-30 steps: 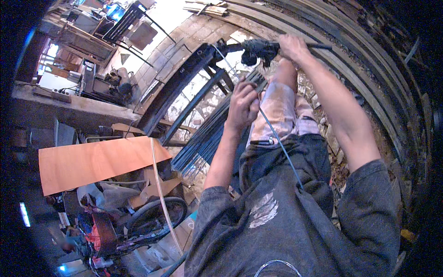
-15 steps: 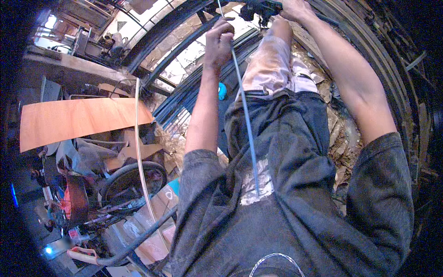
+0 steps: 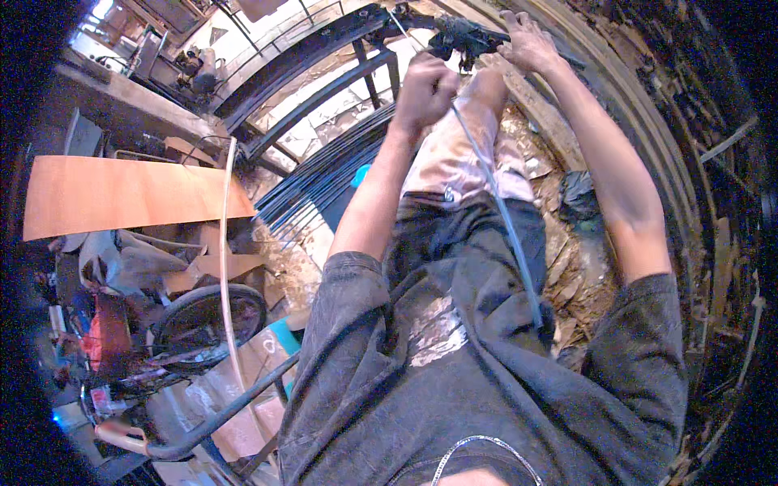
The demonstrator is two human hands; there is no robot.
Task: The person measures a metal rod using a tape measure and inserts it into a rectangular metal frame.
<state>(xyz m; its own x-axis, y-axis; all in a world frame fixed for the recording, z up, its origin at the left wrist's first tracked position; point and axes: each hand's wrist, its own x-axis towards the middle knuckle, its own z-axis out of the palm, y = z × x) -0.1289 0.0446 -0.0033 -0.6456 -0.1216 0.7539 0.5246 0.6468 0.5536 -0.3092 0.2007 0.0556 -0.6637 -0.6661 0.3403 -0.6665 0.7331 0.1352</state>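
Note:
My left hand (image 3: 425, 91) is closed in a fist around a long, thin, bluish-grey rod (image 3: 504, 209). One end of the rod runs up past a dark metal fixture (image 3: 463, 40) at the top; the other slants down across my lap toward my right side. My right hand (image 3: 528, 47) is at the right end of that fixture, fingers spread and nothing visible in them. Whether its fingertips touch the fixture I cannot tell. The fixture's details are too dark to make out.
Dark metal frame bars (image 3: 316, 81) curve across the upper left, above a bundle of thin dark rods (image 3: 324, 162). Left of me are an orange-brown sheet (image 3: 134, 198), a pale upright strip (image 3: 226, 267) and a wheel (image 3: 212, 317). Long beams (image 3: 640, 138) lie along the right.
My left hand has moved right and slightly down with the rod, whose lower end has swung right. My right hand now has its fingers spread. The whole view has shifted a little.

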